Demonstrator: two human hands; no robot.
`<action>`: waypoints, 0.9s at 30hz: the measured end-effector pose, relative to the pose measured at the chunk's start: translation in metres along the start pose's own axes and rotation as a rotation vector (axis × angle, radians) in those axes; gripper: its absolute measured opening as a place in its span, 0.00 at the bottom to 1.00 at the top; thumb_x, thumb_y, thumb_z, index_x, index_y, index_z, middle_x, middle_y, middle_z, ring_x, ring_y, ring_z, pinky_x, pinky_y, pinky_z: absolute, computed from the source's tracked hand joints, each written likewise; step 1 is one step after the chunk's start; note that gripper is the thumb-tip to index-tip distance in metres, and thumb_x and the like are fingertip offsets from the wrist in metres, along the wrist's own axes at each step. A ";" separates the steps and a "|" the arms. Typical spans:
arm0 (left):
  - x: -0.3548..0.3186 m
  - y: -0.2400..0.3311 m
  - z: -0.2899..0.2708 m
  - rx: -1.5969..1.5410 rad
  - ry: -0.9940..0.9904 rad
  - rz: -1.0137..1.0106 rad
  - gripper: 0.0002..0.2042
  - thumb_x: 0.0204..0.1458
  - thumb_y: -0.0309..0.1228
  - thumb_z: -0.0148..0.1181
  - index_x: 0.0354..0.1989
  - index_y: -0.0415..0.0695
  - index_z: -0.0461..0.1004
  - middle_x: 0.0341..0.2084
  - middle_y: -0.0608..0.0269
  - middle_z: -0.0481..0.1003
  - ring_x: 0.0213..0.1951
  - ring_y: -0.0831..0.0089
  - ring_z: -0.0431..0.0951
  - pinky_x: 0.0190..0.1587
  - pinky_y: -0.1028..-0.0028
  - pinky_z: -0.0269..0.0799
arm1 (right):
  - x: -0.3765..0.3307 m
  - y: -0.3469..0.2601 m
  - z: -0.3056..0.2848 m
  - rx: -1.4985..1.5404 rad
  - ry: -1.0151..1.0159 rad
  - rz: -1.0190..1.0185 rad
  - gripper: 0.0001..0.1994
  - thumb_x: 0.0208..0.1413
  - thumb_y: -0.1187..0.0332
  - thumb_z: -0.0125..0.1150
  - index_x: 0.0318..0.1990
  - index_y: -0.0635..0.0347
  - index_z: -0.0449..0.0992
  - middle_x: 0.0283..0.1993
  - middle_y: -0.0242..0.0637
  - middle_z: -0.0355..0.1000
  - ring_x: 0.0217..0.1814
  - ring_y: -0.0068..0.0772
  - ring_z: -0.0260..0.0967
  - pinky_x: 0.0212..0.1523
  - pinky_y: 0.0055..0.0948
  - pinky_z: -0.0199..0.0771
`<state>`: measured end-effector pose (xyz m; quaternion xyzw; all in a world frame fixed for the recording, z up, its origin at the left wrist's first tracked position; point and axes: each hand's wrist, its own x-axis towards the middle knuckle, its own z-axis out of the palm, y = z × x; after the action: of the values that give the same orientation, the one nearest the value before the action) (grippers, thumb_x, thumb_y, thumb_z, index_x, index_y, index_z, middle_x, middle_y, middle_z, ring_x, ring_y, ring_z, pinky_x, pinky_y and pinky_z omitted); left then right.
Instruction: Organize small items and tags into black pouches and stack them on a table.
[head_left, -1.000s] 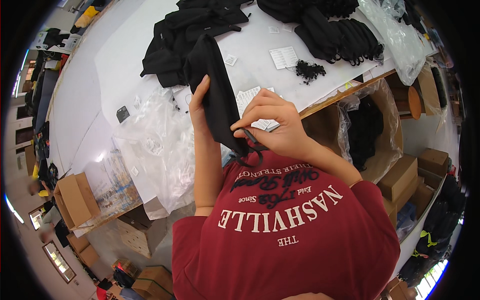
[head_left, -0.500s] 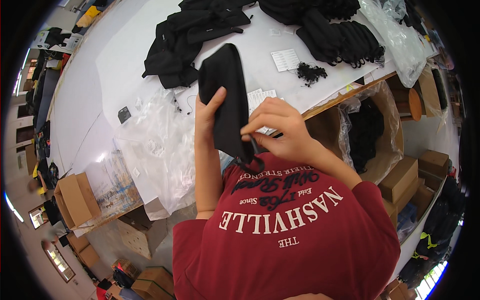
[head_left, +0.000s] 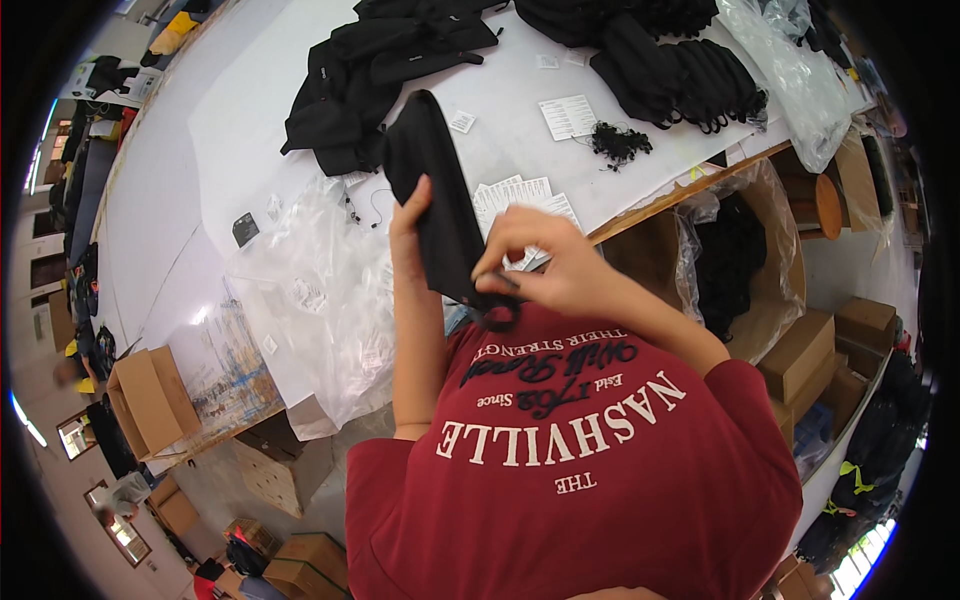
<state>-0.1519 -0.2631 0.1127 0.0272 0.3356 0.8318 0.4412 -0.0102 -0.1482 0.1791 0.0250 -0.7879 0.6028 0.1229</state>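
A long black fabric pouch (head_left: pixel 440 205) hangs in front of my chest, tilted, with a dark loop at its lower end. My left hand (head_left: pixel 408 232) is closed around its left side, thumb lying over the front. At the lower right edge of the pouch, my right hand (head_left: pixel 545 258) pinches the fabric or its strap, fingers slightly blurred; the exact part between the fingertips is hard to see. Behind the right hand, white printed cards (head_left: pixel 515 192) lie fanned on the table. Beyond the pouch rests a loose pile of similar black pouches (head_left: pixel 345 100).
The white table (head_left: pixel 240 120) also bears a neater row of black pouches (head_left: pixel 690 85), a printed sheet (head_left: pixel 568 117) and a clump of black strings (head_left: pixel 620 145). Crumpled clear plastic (head_left: pixel 320 285) lies to the left. Cardboard boxes (head_left: pixel 800 355) stand at the right.
The pouch has turned to show a narrower side and shifted slightly left. More of the white cards now show behind it. My right hand has moved a little left, still pinching its lower edge.
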 end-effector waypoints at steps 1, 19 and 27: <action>0.001 0.005 0.001 0.011 -0.010 0.051 0.11 0.58 0.36 0.47 0.28 0.43 0.63 0.18 0.67 0.60 0.18 0.78 0.57 0.20 0.81 0.59 | -0.003 0.001 0.004 0.001 -0.002 -0.001 0.05 0.40 0.77 0.65 0.27 0.60 0.76 0.25 0.31 0.69 0.30 0.25 0.62 0.30 0.24 0.60; -0.004 0.007 0.027 0.108 -0.020 0.095 0.15 0.49 0.30 0.56 0.44 0.38 0.66 0.32 0.58 0.73 0.29 0.72 0.74 0.31 0.76 0.72 | 0.002 -0.004 -0.003 0.026 0.182 0.007 0.05 0.41 0.79 0.65 0.28 0.63 0.76 0.23 0.32 0.66 0.25 0.20 0.60 0.26 0.20 0.58; 0.008 0.012 0.002 -0.041 0.022 0.100 0.10 0.56 0.34 0.49 0.36 0.39 0.70 0.27 0.59 0.73 0.26 0.72 0.73 0.26 0.76 0.71 | -0.003 -0.012 -0.007 -0.072 0.008 0.052 0.07 0.44 0.75 0.64 0.34 0.60 0.77 0.29 0.33 0.66 0.32 0.27 0.63 0.32 0.22 0.62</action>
<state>-0.1641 -0.2606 0.1194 0.0258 0.3217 0.8597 0.3959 -0.0038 -0.1448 0.1911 -0.0022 -0.8090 0.5772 0.1111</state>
